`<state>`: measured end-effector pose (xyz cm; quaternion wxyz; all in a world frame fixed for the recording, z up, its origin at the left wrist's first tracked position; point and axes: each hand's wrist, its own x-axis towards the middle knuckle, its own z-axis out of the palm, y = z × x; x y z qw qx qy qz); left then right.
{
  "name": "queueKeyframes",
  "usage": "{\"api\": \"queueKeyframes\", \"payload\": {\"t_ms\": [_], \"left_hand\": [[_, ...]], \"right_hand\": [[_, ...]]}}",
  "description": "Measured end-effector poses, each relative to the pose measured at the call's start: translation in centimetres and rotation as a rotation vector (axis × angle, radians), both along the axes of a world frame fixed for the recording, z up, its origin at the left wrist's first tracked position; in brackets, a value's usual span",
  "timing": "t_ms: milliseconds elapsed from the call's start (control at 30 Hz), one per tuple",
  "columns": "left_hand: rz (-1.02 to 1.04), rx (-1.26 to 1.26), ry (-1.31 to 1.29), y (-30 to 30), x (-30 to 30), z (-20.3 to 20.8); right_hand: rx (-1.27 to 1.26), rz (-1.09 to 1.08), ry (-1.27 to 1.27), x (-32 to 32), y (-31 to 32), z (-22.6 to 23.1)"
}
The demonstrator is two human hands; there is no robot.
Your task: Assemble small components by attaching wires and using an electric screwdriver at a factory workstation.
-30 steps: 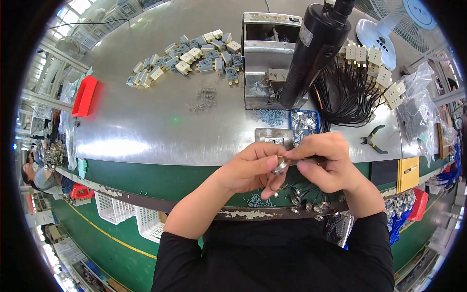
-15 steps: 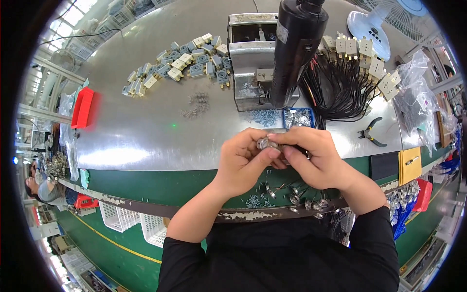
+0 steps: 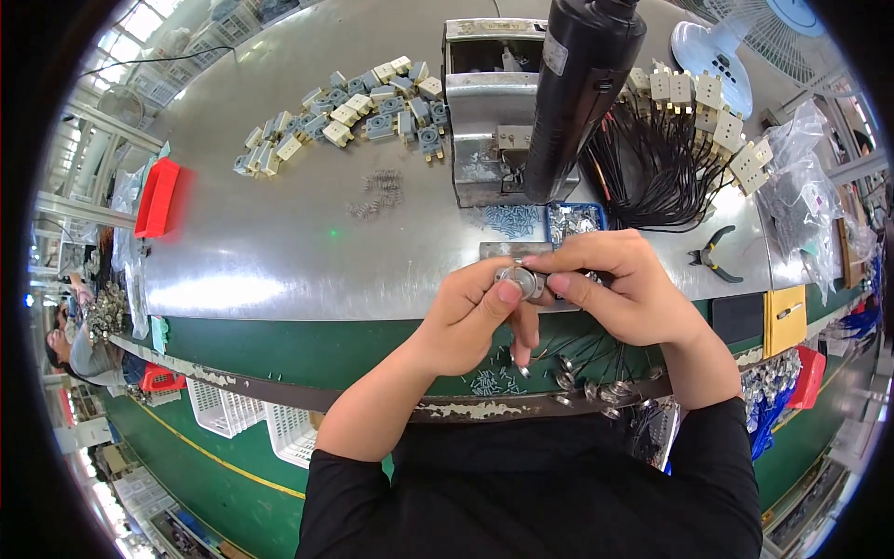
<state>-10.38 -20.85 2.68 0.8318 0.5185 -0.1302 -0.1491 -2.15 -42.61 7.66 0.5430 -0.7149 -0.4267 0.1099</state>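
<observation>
Between my two hands is a small round metal part (image 3: 519, 281), its shiny face turned up. My left hand (image 3: 466, 312) pinches it at its left edge with the thumb on top, fingers curled beneath. My right hand (image 3: 619, 289) is closed at the part's right side, thumb and forefinger meeting there; the fingers partly hide what they grip. Just beyond my fingertips lies a flat metal bar (image 3: 503, 251). Below my hands, several round metal parts with wires (image 3: 565, 377) and a scatter of small screws (image 3: 494, 383) rest on the green strip at the bench's near edge.
A metal fixture (image 3: 484, 140) with a black cylindrical tool (image 3: 577, 102) stands ahead. Beyond my hands are blue screws (image 3: 512, 221) and a blue tray (image 3: 602, 216). Socket blocks (image 3: 372, 112), springs (image 3: 377, 194), black cables (image 3: 643, 177), pliers (image 3: 715, 256) and a red bin (image 3: 156, 197) surround them.
The round metal part has turned, showing its flat face more plainly. My right hand has shifted slightly right and away from me, and the metal bar beyond is more exposed.
</observation>
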Motion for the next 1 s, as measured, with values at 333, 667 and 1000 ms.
{"api": "queueKeyframes", "payload": {"t_ms": [333,667,1000], "left_hand": [[0.302,0.349,-0.238,-1.0,-0.2,-0.6],[0.136,0.247,-0.222,1.4,0.6,1.2],[0.705,1.699,-0.611,7.9,10.1,1.4]], "right_hand": [[-0.076,0.022,-0.003,-0.7,0.4,1.1],[-0.213,0.039,-0.038,0.2,-0.3,2.3],[-0.734,-0.022,-0.370,2.0,-2.4,0.0]]}}
